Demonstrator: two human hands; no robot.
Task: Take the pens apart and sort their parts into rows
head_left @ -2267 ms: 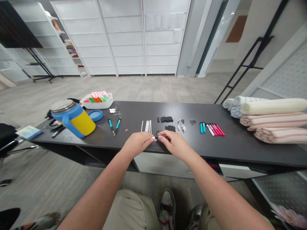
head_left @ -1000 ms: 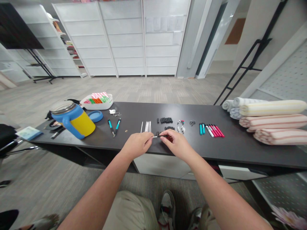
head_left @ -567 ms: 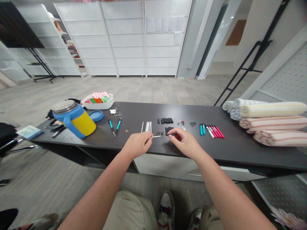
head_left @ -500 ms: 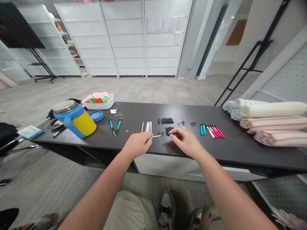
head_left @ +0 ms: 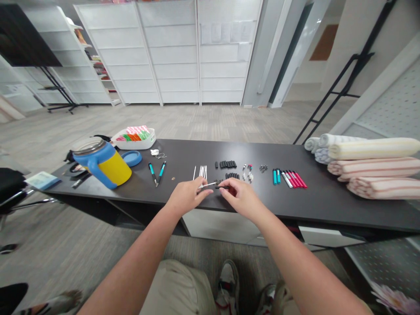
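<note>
My left hand (head_left: 187, 196) pinches a thin white pen refill (head_left: 207, 184) that points right, just above the near edge of the dark table (head_left: 328, 199). My right hand (head_left: 239, 195) pinches a small black pen part (head_left: 222, 187) whose end nearly meets the refill's tip. Behind my hands lie several white refills (head_left: 202, 171), two rows of black pen parts (head_left: 227, 164), small springs and tips (head_left: 248, 171), and finished teal and pink pens (head_left: 290, 177).
Two teal pens (head_left: 156, 172) lie left of the refills. A blue and yellow jug (head_left: 101, 163), a blue lid (head_left: 131, 158) and a white tray of coloured items (head_left: 134, 137) stand at the left. Rolled towels (head_left: 367, 164) are stacked at the right end.
My right hand reached right to the row of black parts, took one, and has come back left to the refill's tip. My left hand has stayed put with the refill.
</note>
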